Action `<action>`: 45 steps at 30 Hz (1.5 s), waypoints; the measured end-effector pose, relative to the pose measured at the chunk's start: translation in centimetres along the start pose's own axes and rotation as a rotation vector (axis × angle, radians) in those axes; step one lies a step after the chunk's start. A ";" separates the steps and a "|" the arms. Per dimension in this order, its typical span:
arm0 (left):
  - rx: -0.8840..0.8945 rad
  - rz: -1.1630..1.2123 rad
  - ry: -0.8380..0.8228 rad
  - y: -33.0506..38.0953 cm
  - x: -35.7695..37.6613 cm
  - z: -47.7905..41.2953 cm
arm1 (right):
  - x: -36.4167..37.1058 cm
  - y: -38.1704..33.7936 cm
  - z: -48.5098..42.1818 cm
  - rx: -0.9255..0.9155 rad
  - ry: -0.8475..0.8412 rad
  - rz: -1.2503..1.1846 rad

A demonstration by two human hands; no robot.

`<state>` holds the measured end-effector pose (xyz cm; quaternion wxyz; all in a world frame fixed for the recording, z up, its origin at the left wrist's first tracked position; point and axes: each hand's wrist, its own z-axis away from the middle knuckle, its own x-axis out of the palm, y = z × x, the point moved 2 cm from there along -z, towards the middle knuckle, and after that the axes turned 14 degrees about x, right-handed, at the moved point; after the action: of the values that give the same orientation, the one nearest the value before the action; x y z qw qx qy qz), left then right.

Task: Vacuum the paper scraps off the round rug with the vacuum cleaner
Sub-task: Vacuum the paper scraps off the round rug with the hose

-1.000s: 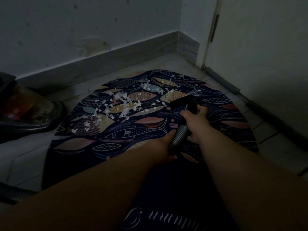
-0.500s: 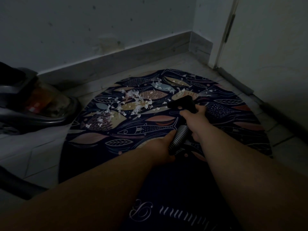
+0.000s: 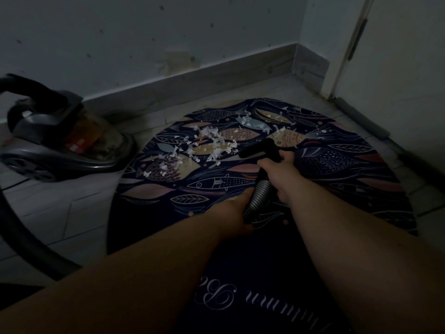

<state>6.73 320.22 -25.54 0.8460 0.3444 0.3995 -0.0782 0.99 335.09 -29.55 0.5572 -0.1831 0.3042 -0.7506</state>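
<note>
Dim tiled floor (image 3: 72,213) | round rug (image 3: 337,169) laid on it, paper scraps (image 3: 212,141) scattered near its far-left edge | vacuum cleaner (image 3: 60,145) parked beyond rug's left edge | ribbed hose (image 3: 258,196) gripped by left hand (image 3: 233,213), nozzle (image 3: 260,150) by right hand (image 3: 277,172), beside scraps

Left: vacuum cleaner (image 3: 60,145) sits on the floor (image 3: 72,213) just beside the round rug (image 3: 337,165), its hose (image 3: 21,235) crossing the floor nearer me. That bars my left hand (image 3: 231,210). Ahead: short open stretch from nozzle (image 3: 260,150) to paper scraps (image 3: 214,143), then a floor strip, skirting (image 3: 192,78), wall (image 3: 144,32). Right: bare rug past my right hand (image 3: 277,169), closed off by the door (image 3: 397,68).
</note>
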 end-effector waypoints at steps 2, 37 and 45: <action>-0.015 0.008 0.010 -0.4 -0.1 0.6 | 0.6 0.0 0.2 0.000 0.006 0.016; -0.120 0.074 0.057 -4.5 -0.4 6.1 | 7.1 0.9 3.0 -0.038 0.016 0.154; -0.133 0.076 0.062 -4.9 -0.7 6.7 | 8.1 1.3 3.3 -0.003 -0.034 0.133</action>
<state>8.49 312.14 -24.59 0.8566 0.3044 0.4165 -0.0083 1.42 326.32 -28.47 0.6105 -0.1760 0.3072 -0.7085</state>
